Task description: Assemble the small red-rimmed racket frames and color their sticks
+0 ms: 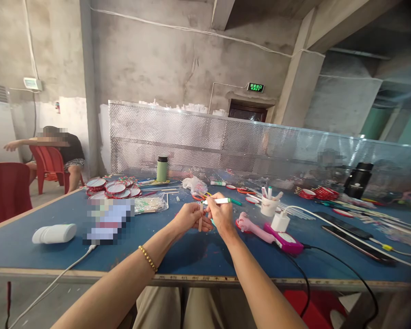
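Note:
My left hand (189, 215) is closed on a thin wooden stick (200, 218) held upright over the blue table (27, 237). My right hand (220, 214) grips a white marker with a green cap (219, 200), lying level, its tip against the top of the stick. The two hands touch each other. A gold bead bracelet (147, 258) sits on my left wrist.
A pink glue gun (260, 230) and a white charger (280, 221) lie right of my hands. A white cup of markers (269, 205), red-rimmed round discs (111, 187), a green bottle (162, 169), phones (349, 226) and a white case (54, 233) stand around. A person sits on a red chair (51, 164) far left.

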Demonstrator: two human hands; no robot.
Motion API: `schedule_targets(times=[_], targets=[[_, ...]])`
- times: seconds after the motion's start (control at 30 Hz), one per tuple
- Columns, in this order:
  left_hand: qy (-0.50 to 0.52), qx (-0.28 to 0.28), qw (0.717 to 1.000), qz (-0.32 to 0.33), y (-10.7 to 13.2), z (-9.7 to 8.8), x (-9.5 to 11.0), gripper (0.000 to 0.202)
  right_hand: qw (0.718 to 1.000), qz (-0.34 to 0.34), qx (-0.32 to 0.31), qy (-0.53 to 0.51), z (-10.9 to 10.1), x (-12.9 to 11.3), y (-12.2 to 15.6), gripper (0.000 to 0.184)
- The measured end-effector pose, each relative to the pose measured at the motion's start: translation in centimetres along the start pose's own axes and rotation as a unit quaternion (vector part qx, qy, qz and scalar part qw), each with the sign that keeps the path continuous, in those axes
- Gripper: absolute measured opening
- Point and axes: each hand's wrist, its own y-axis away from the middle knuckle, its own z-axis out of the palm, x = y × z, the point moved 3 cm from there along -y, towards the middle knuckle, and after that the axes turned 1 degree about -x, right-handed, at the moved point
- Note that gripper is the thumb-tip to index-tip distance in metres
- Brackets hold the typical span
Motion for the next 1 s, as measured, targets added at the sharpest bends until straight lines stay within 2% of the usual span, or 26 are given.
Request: schedule_targets(times=[1.0], targets=[[0.001,-0.001,1.000,0.001,0.12,0.06,0.11,0.037,1.000,0.004,0.004,0.003,-0.14,-0.24,0.08,0.018]])
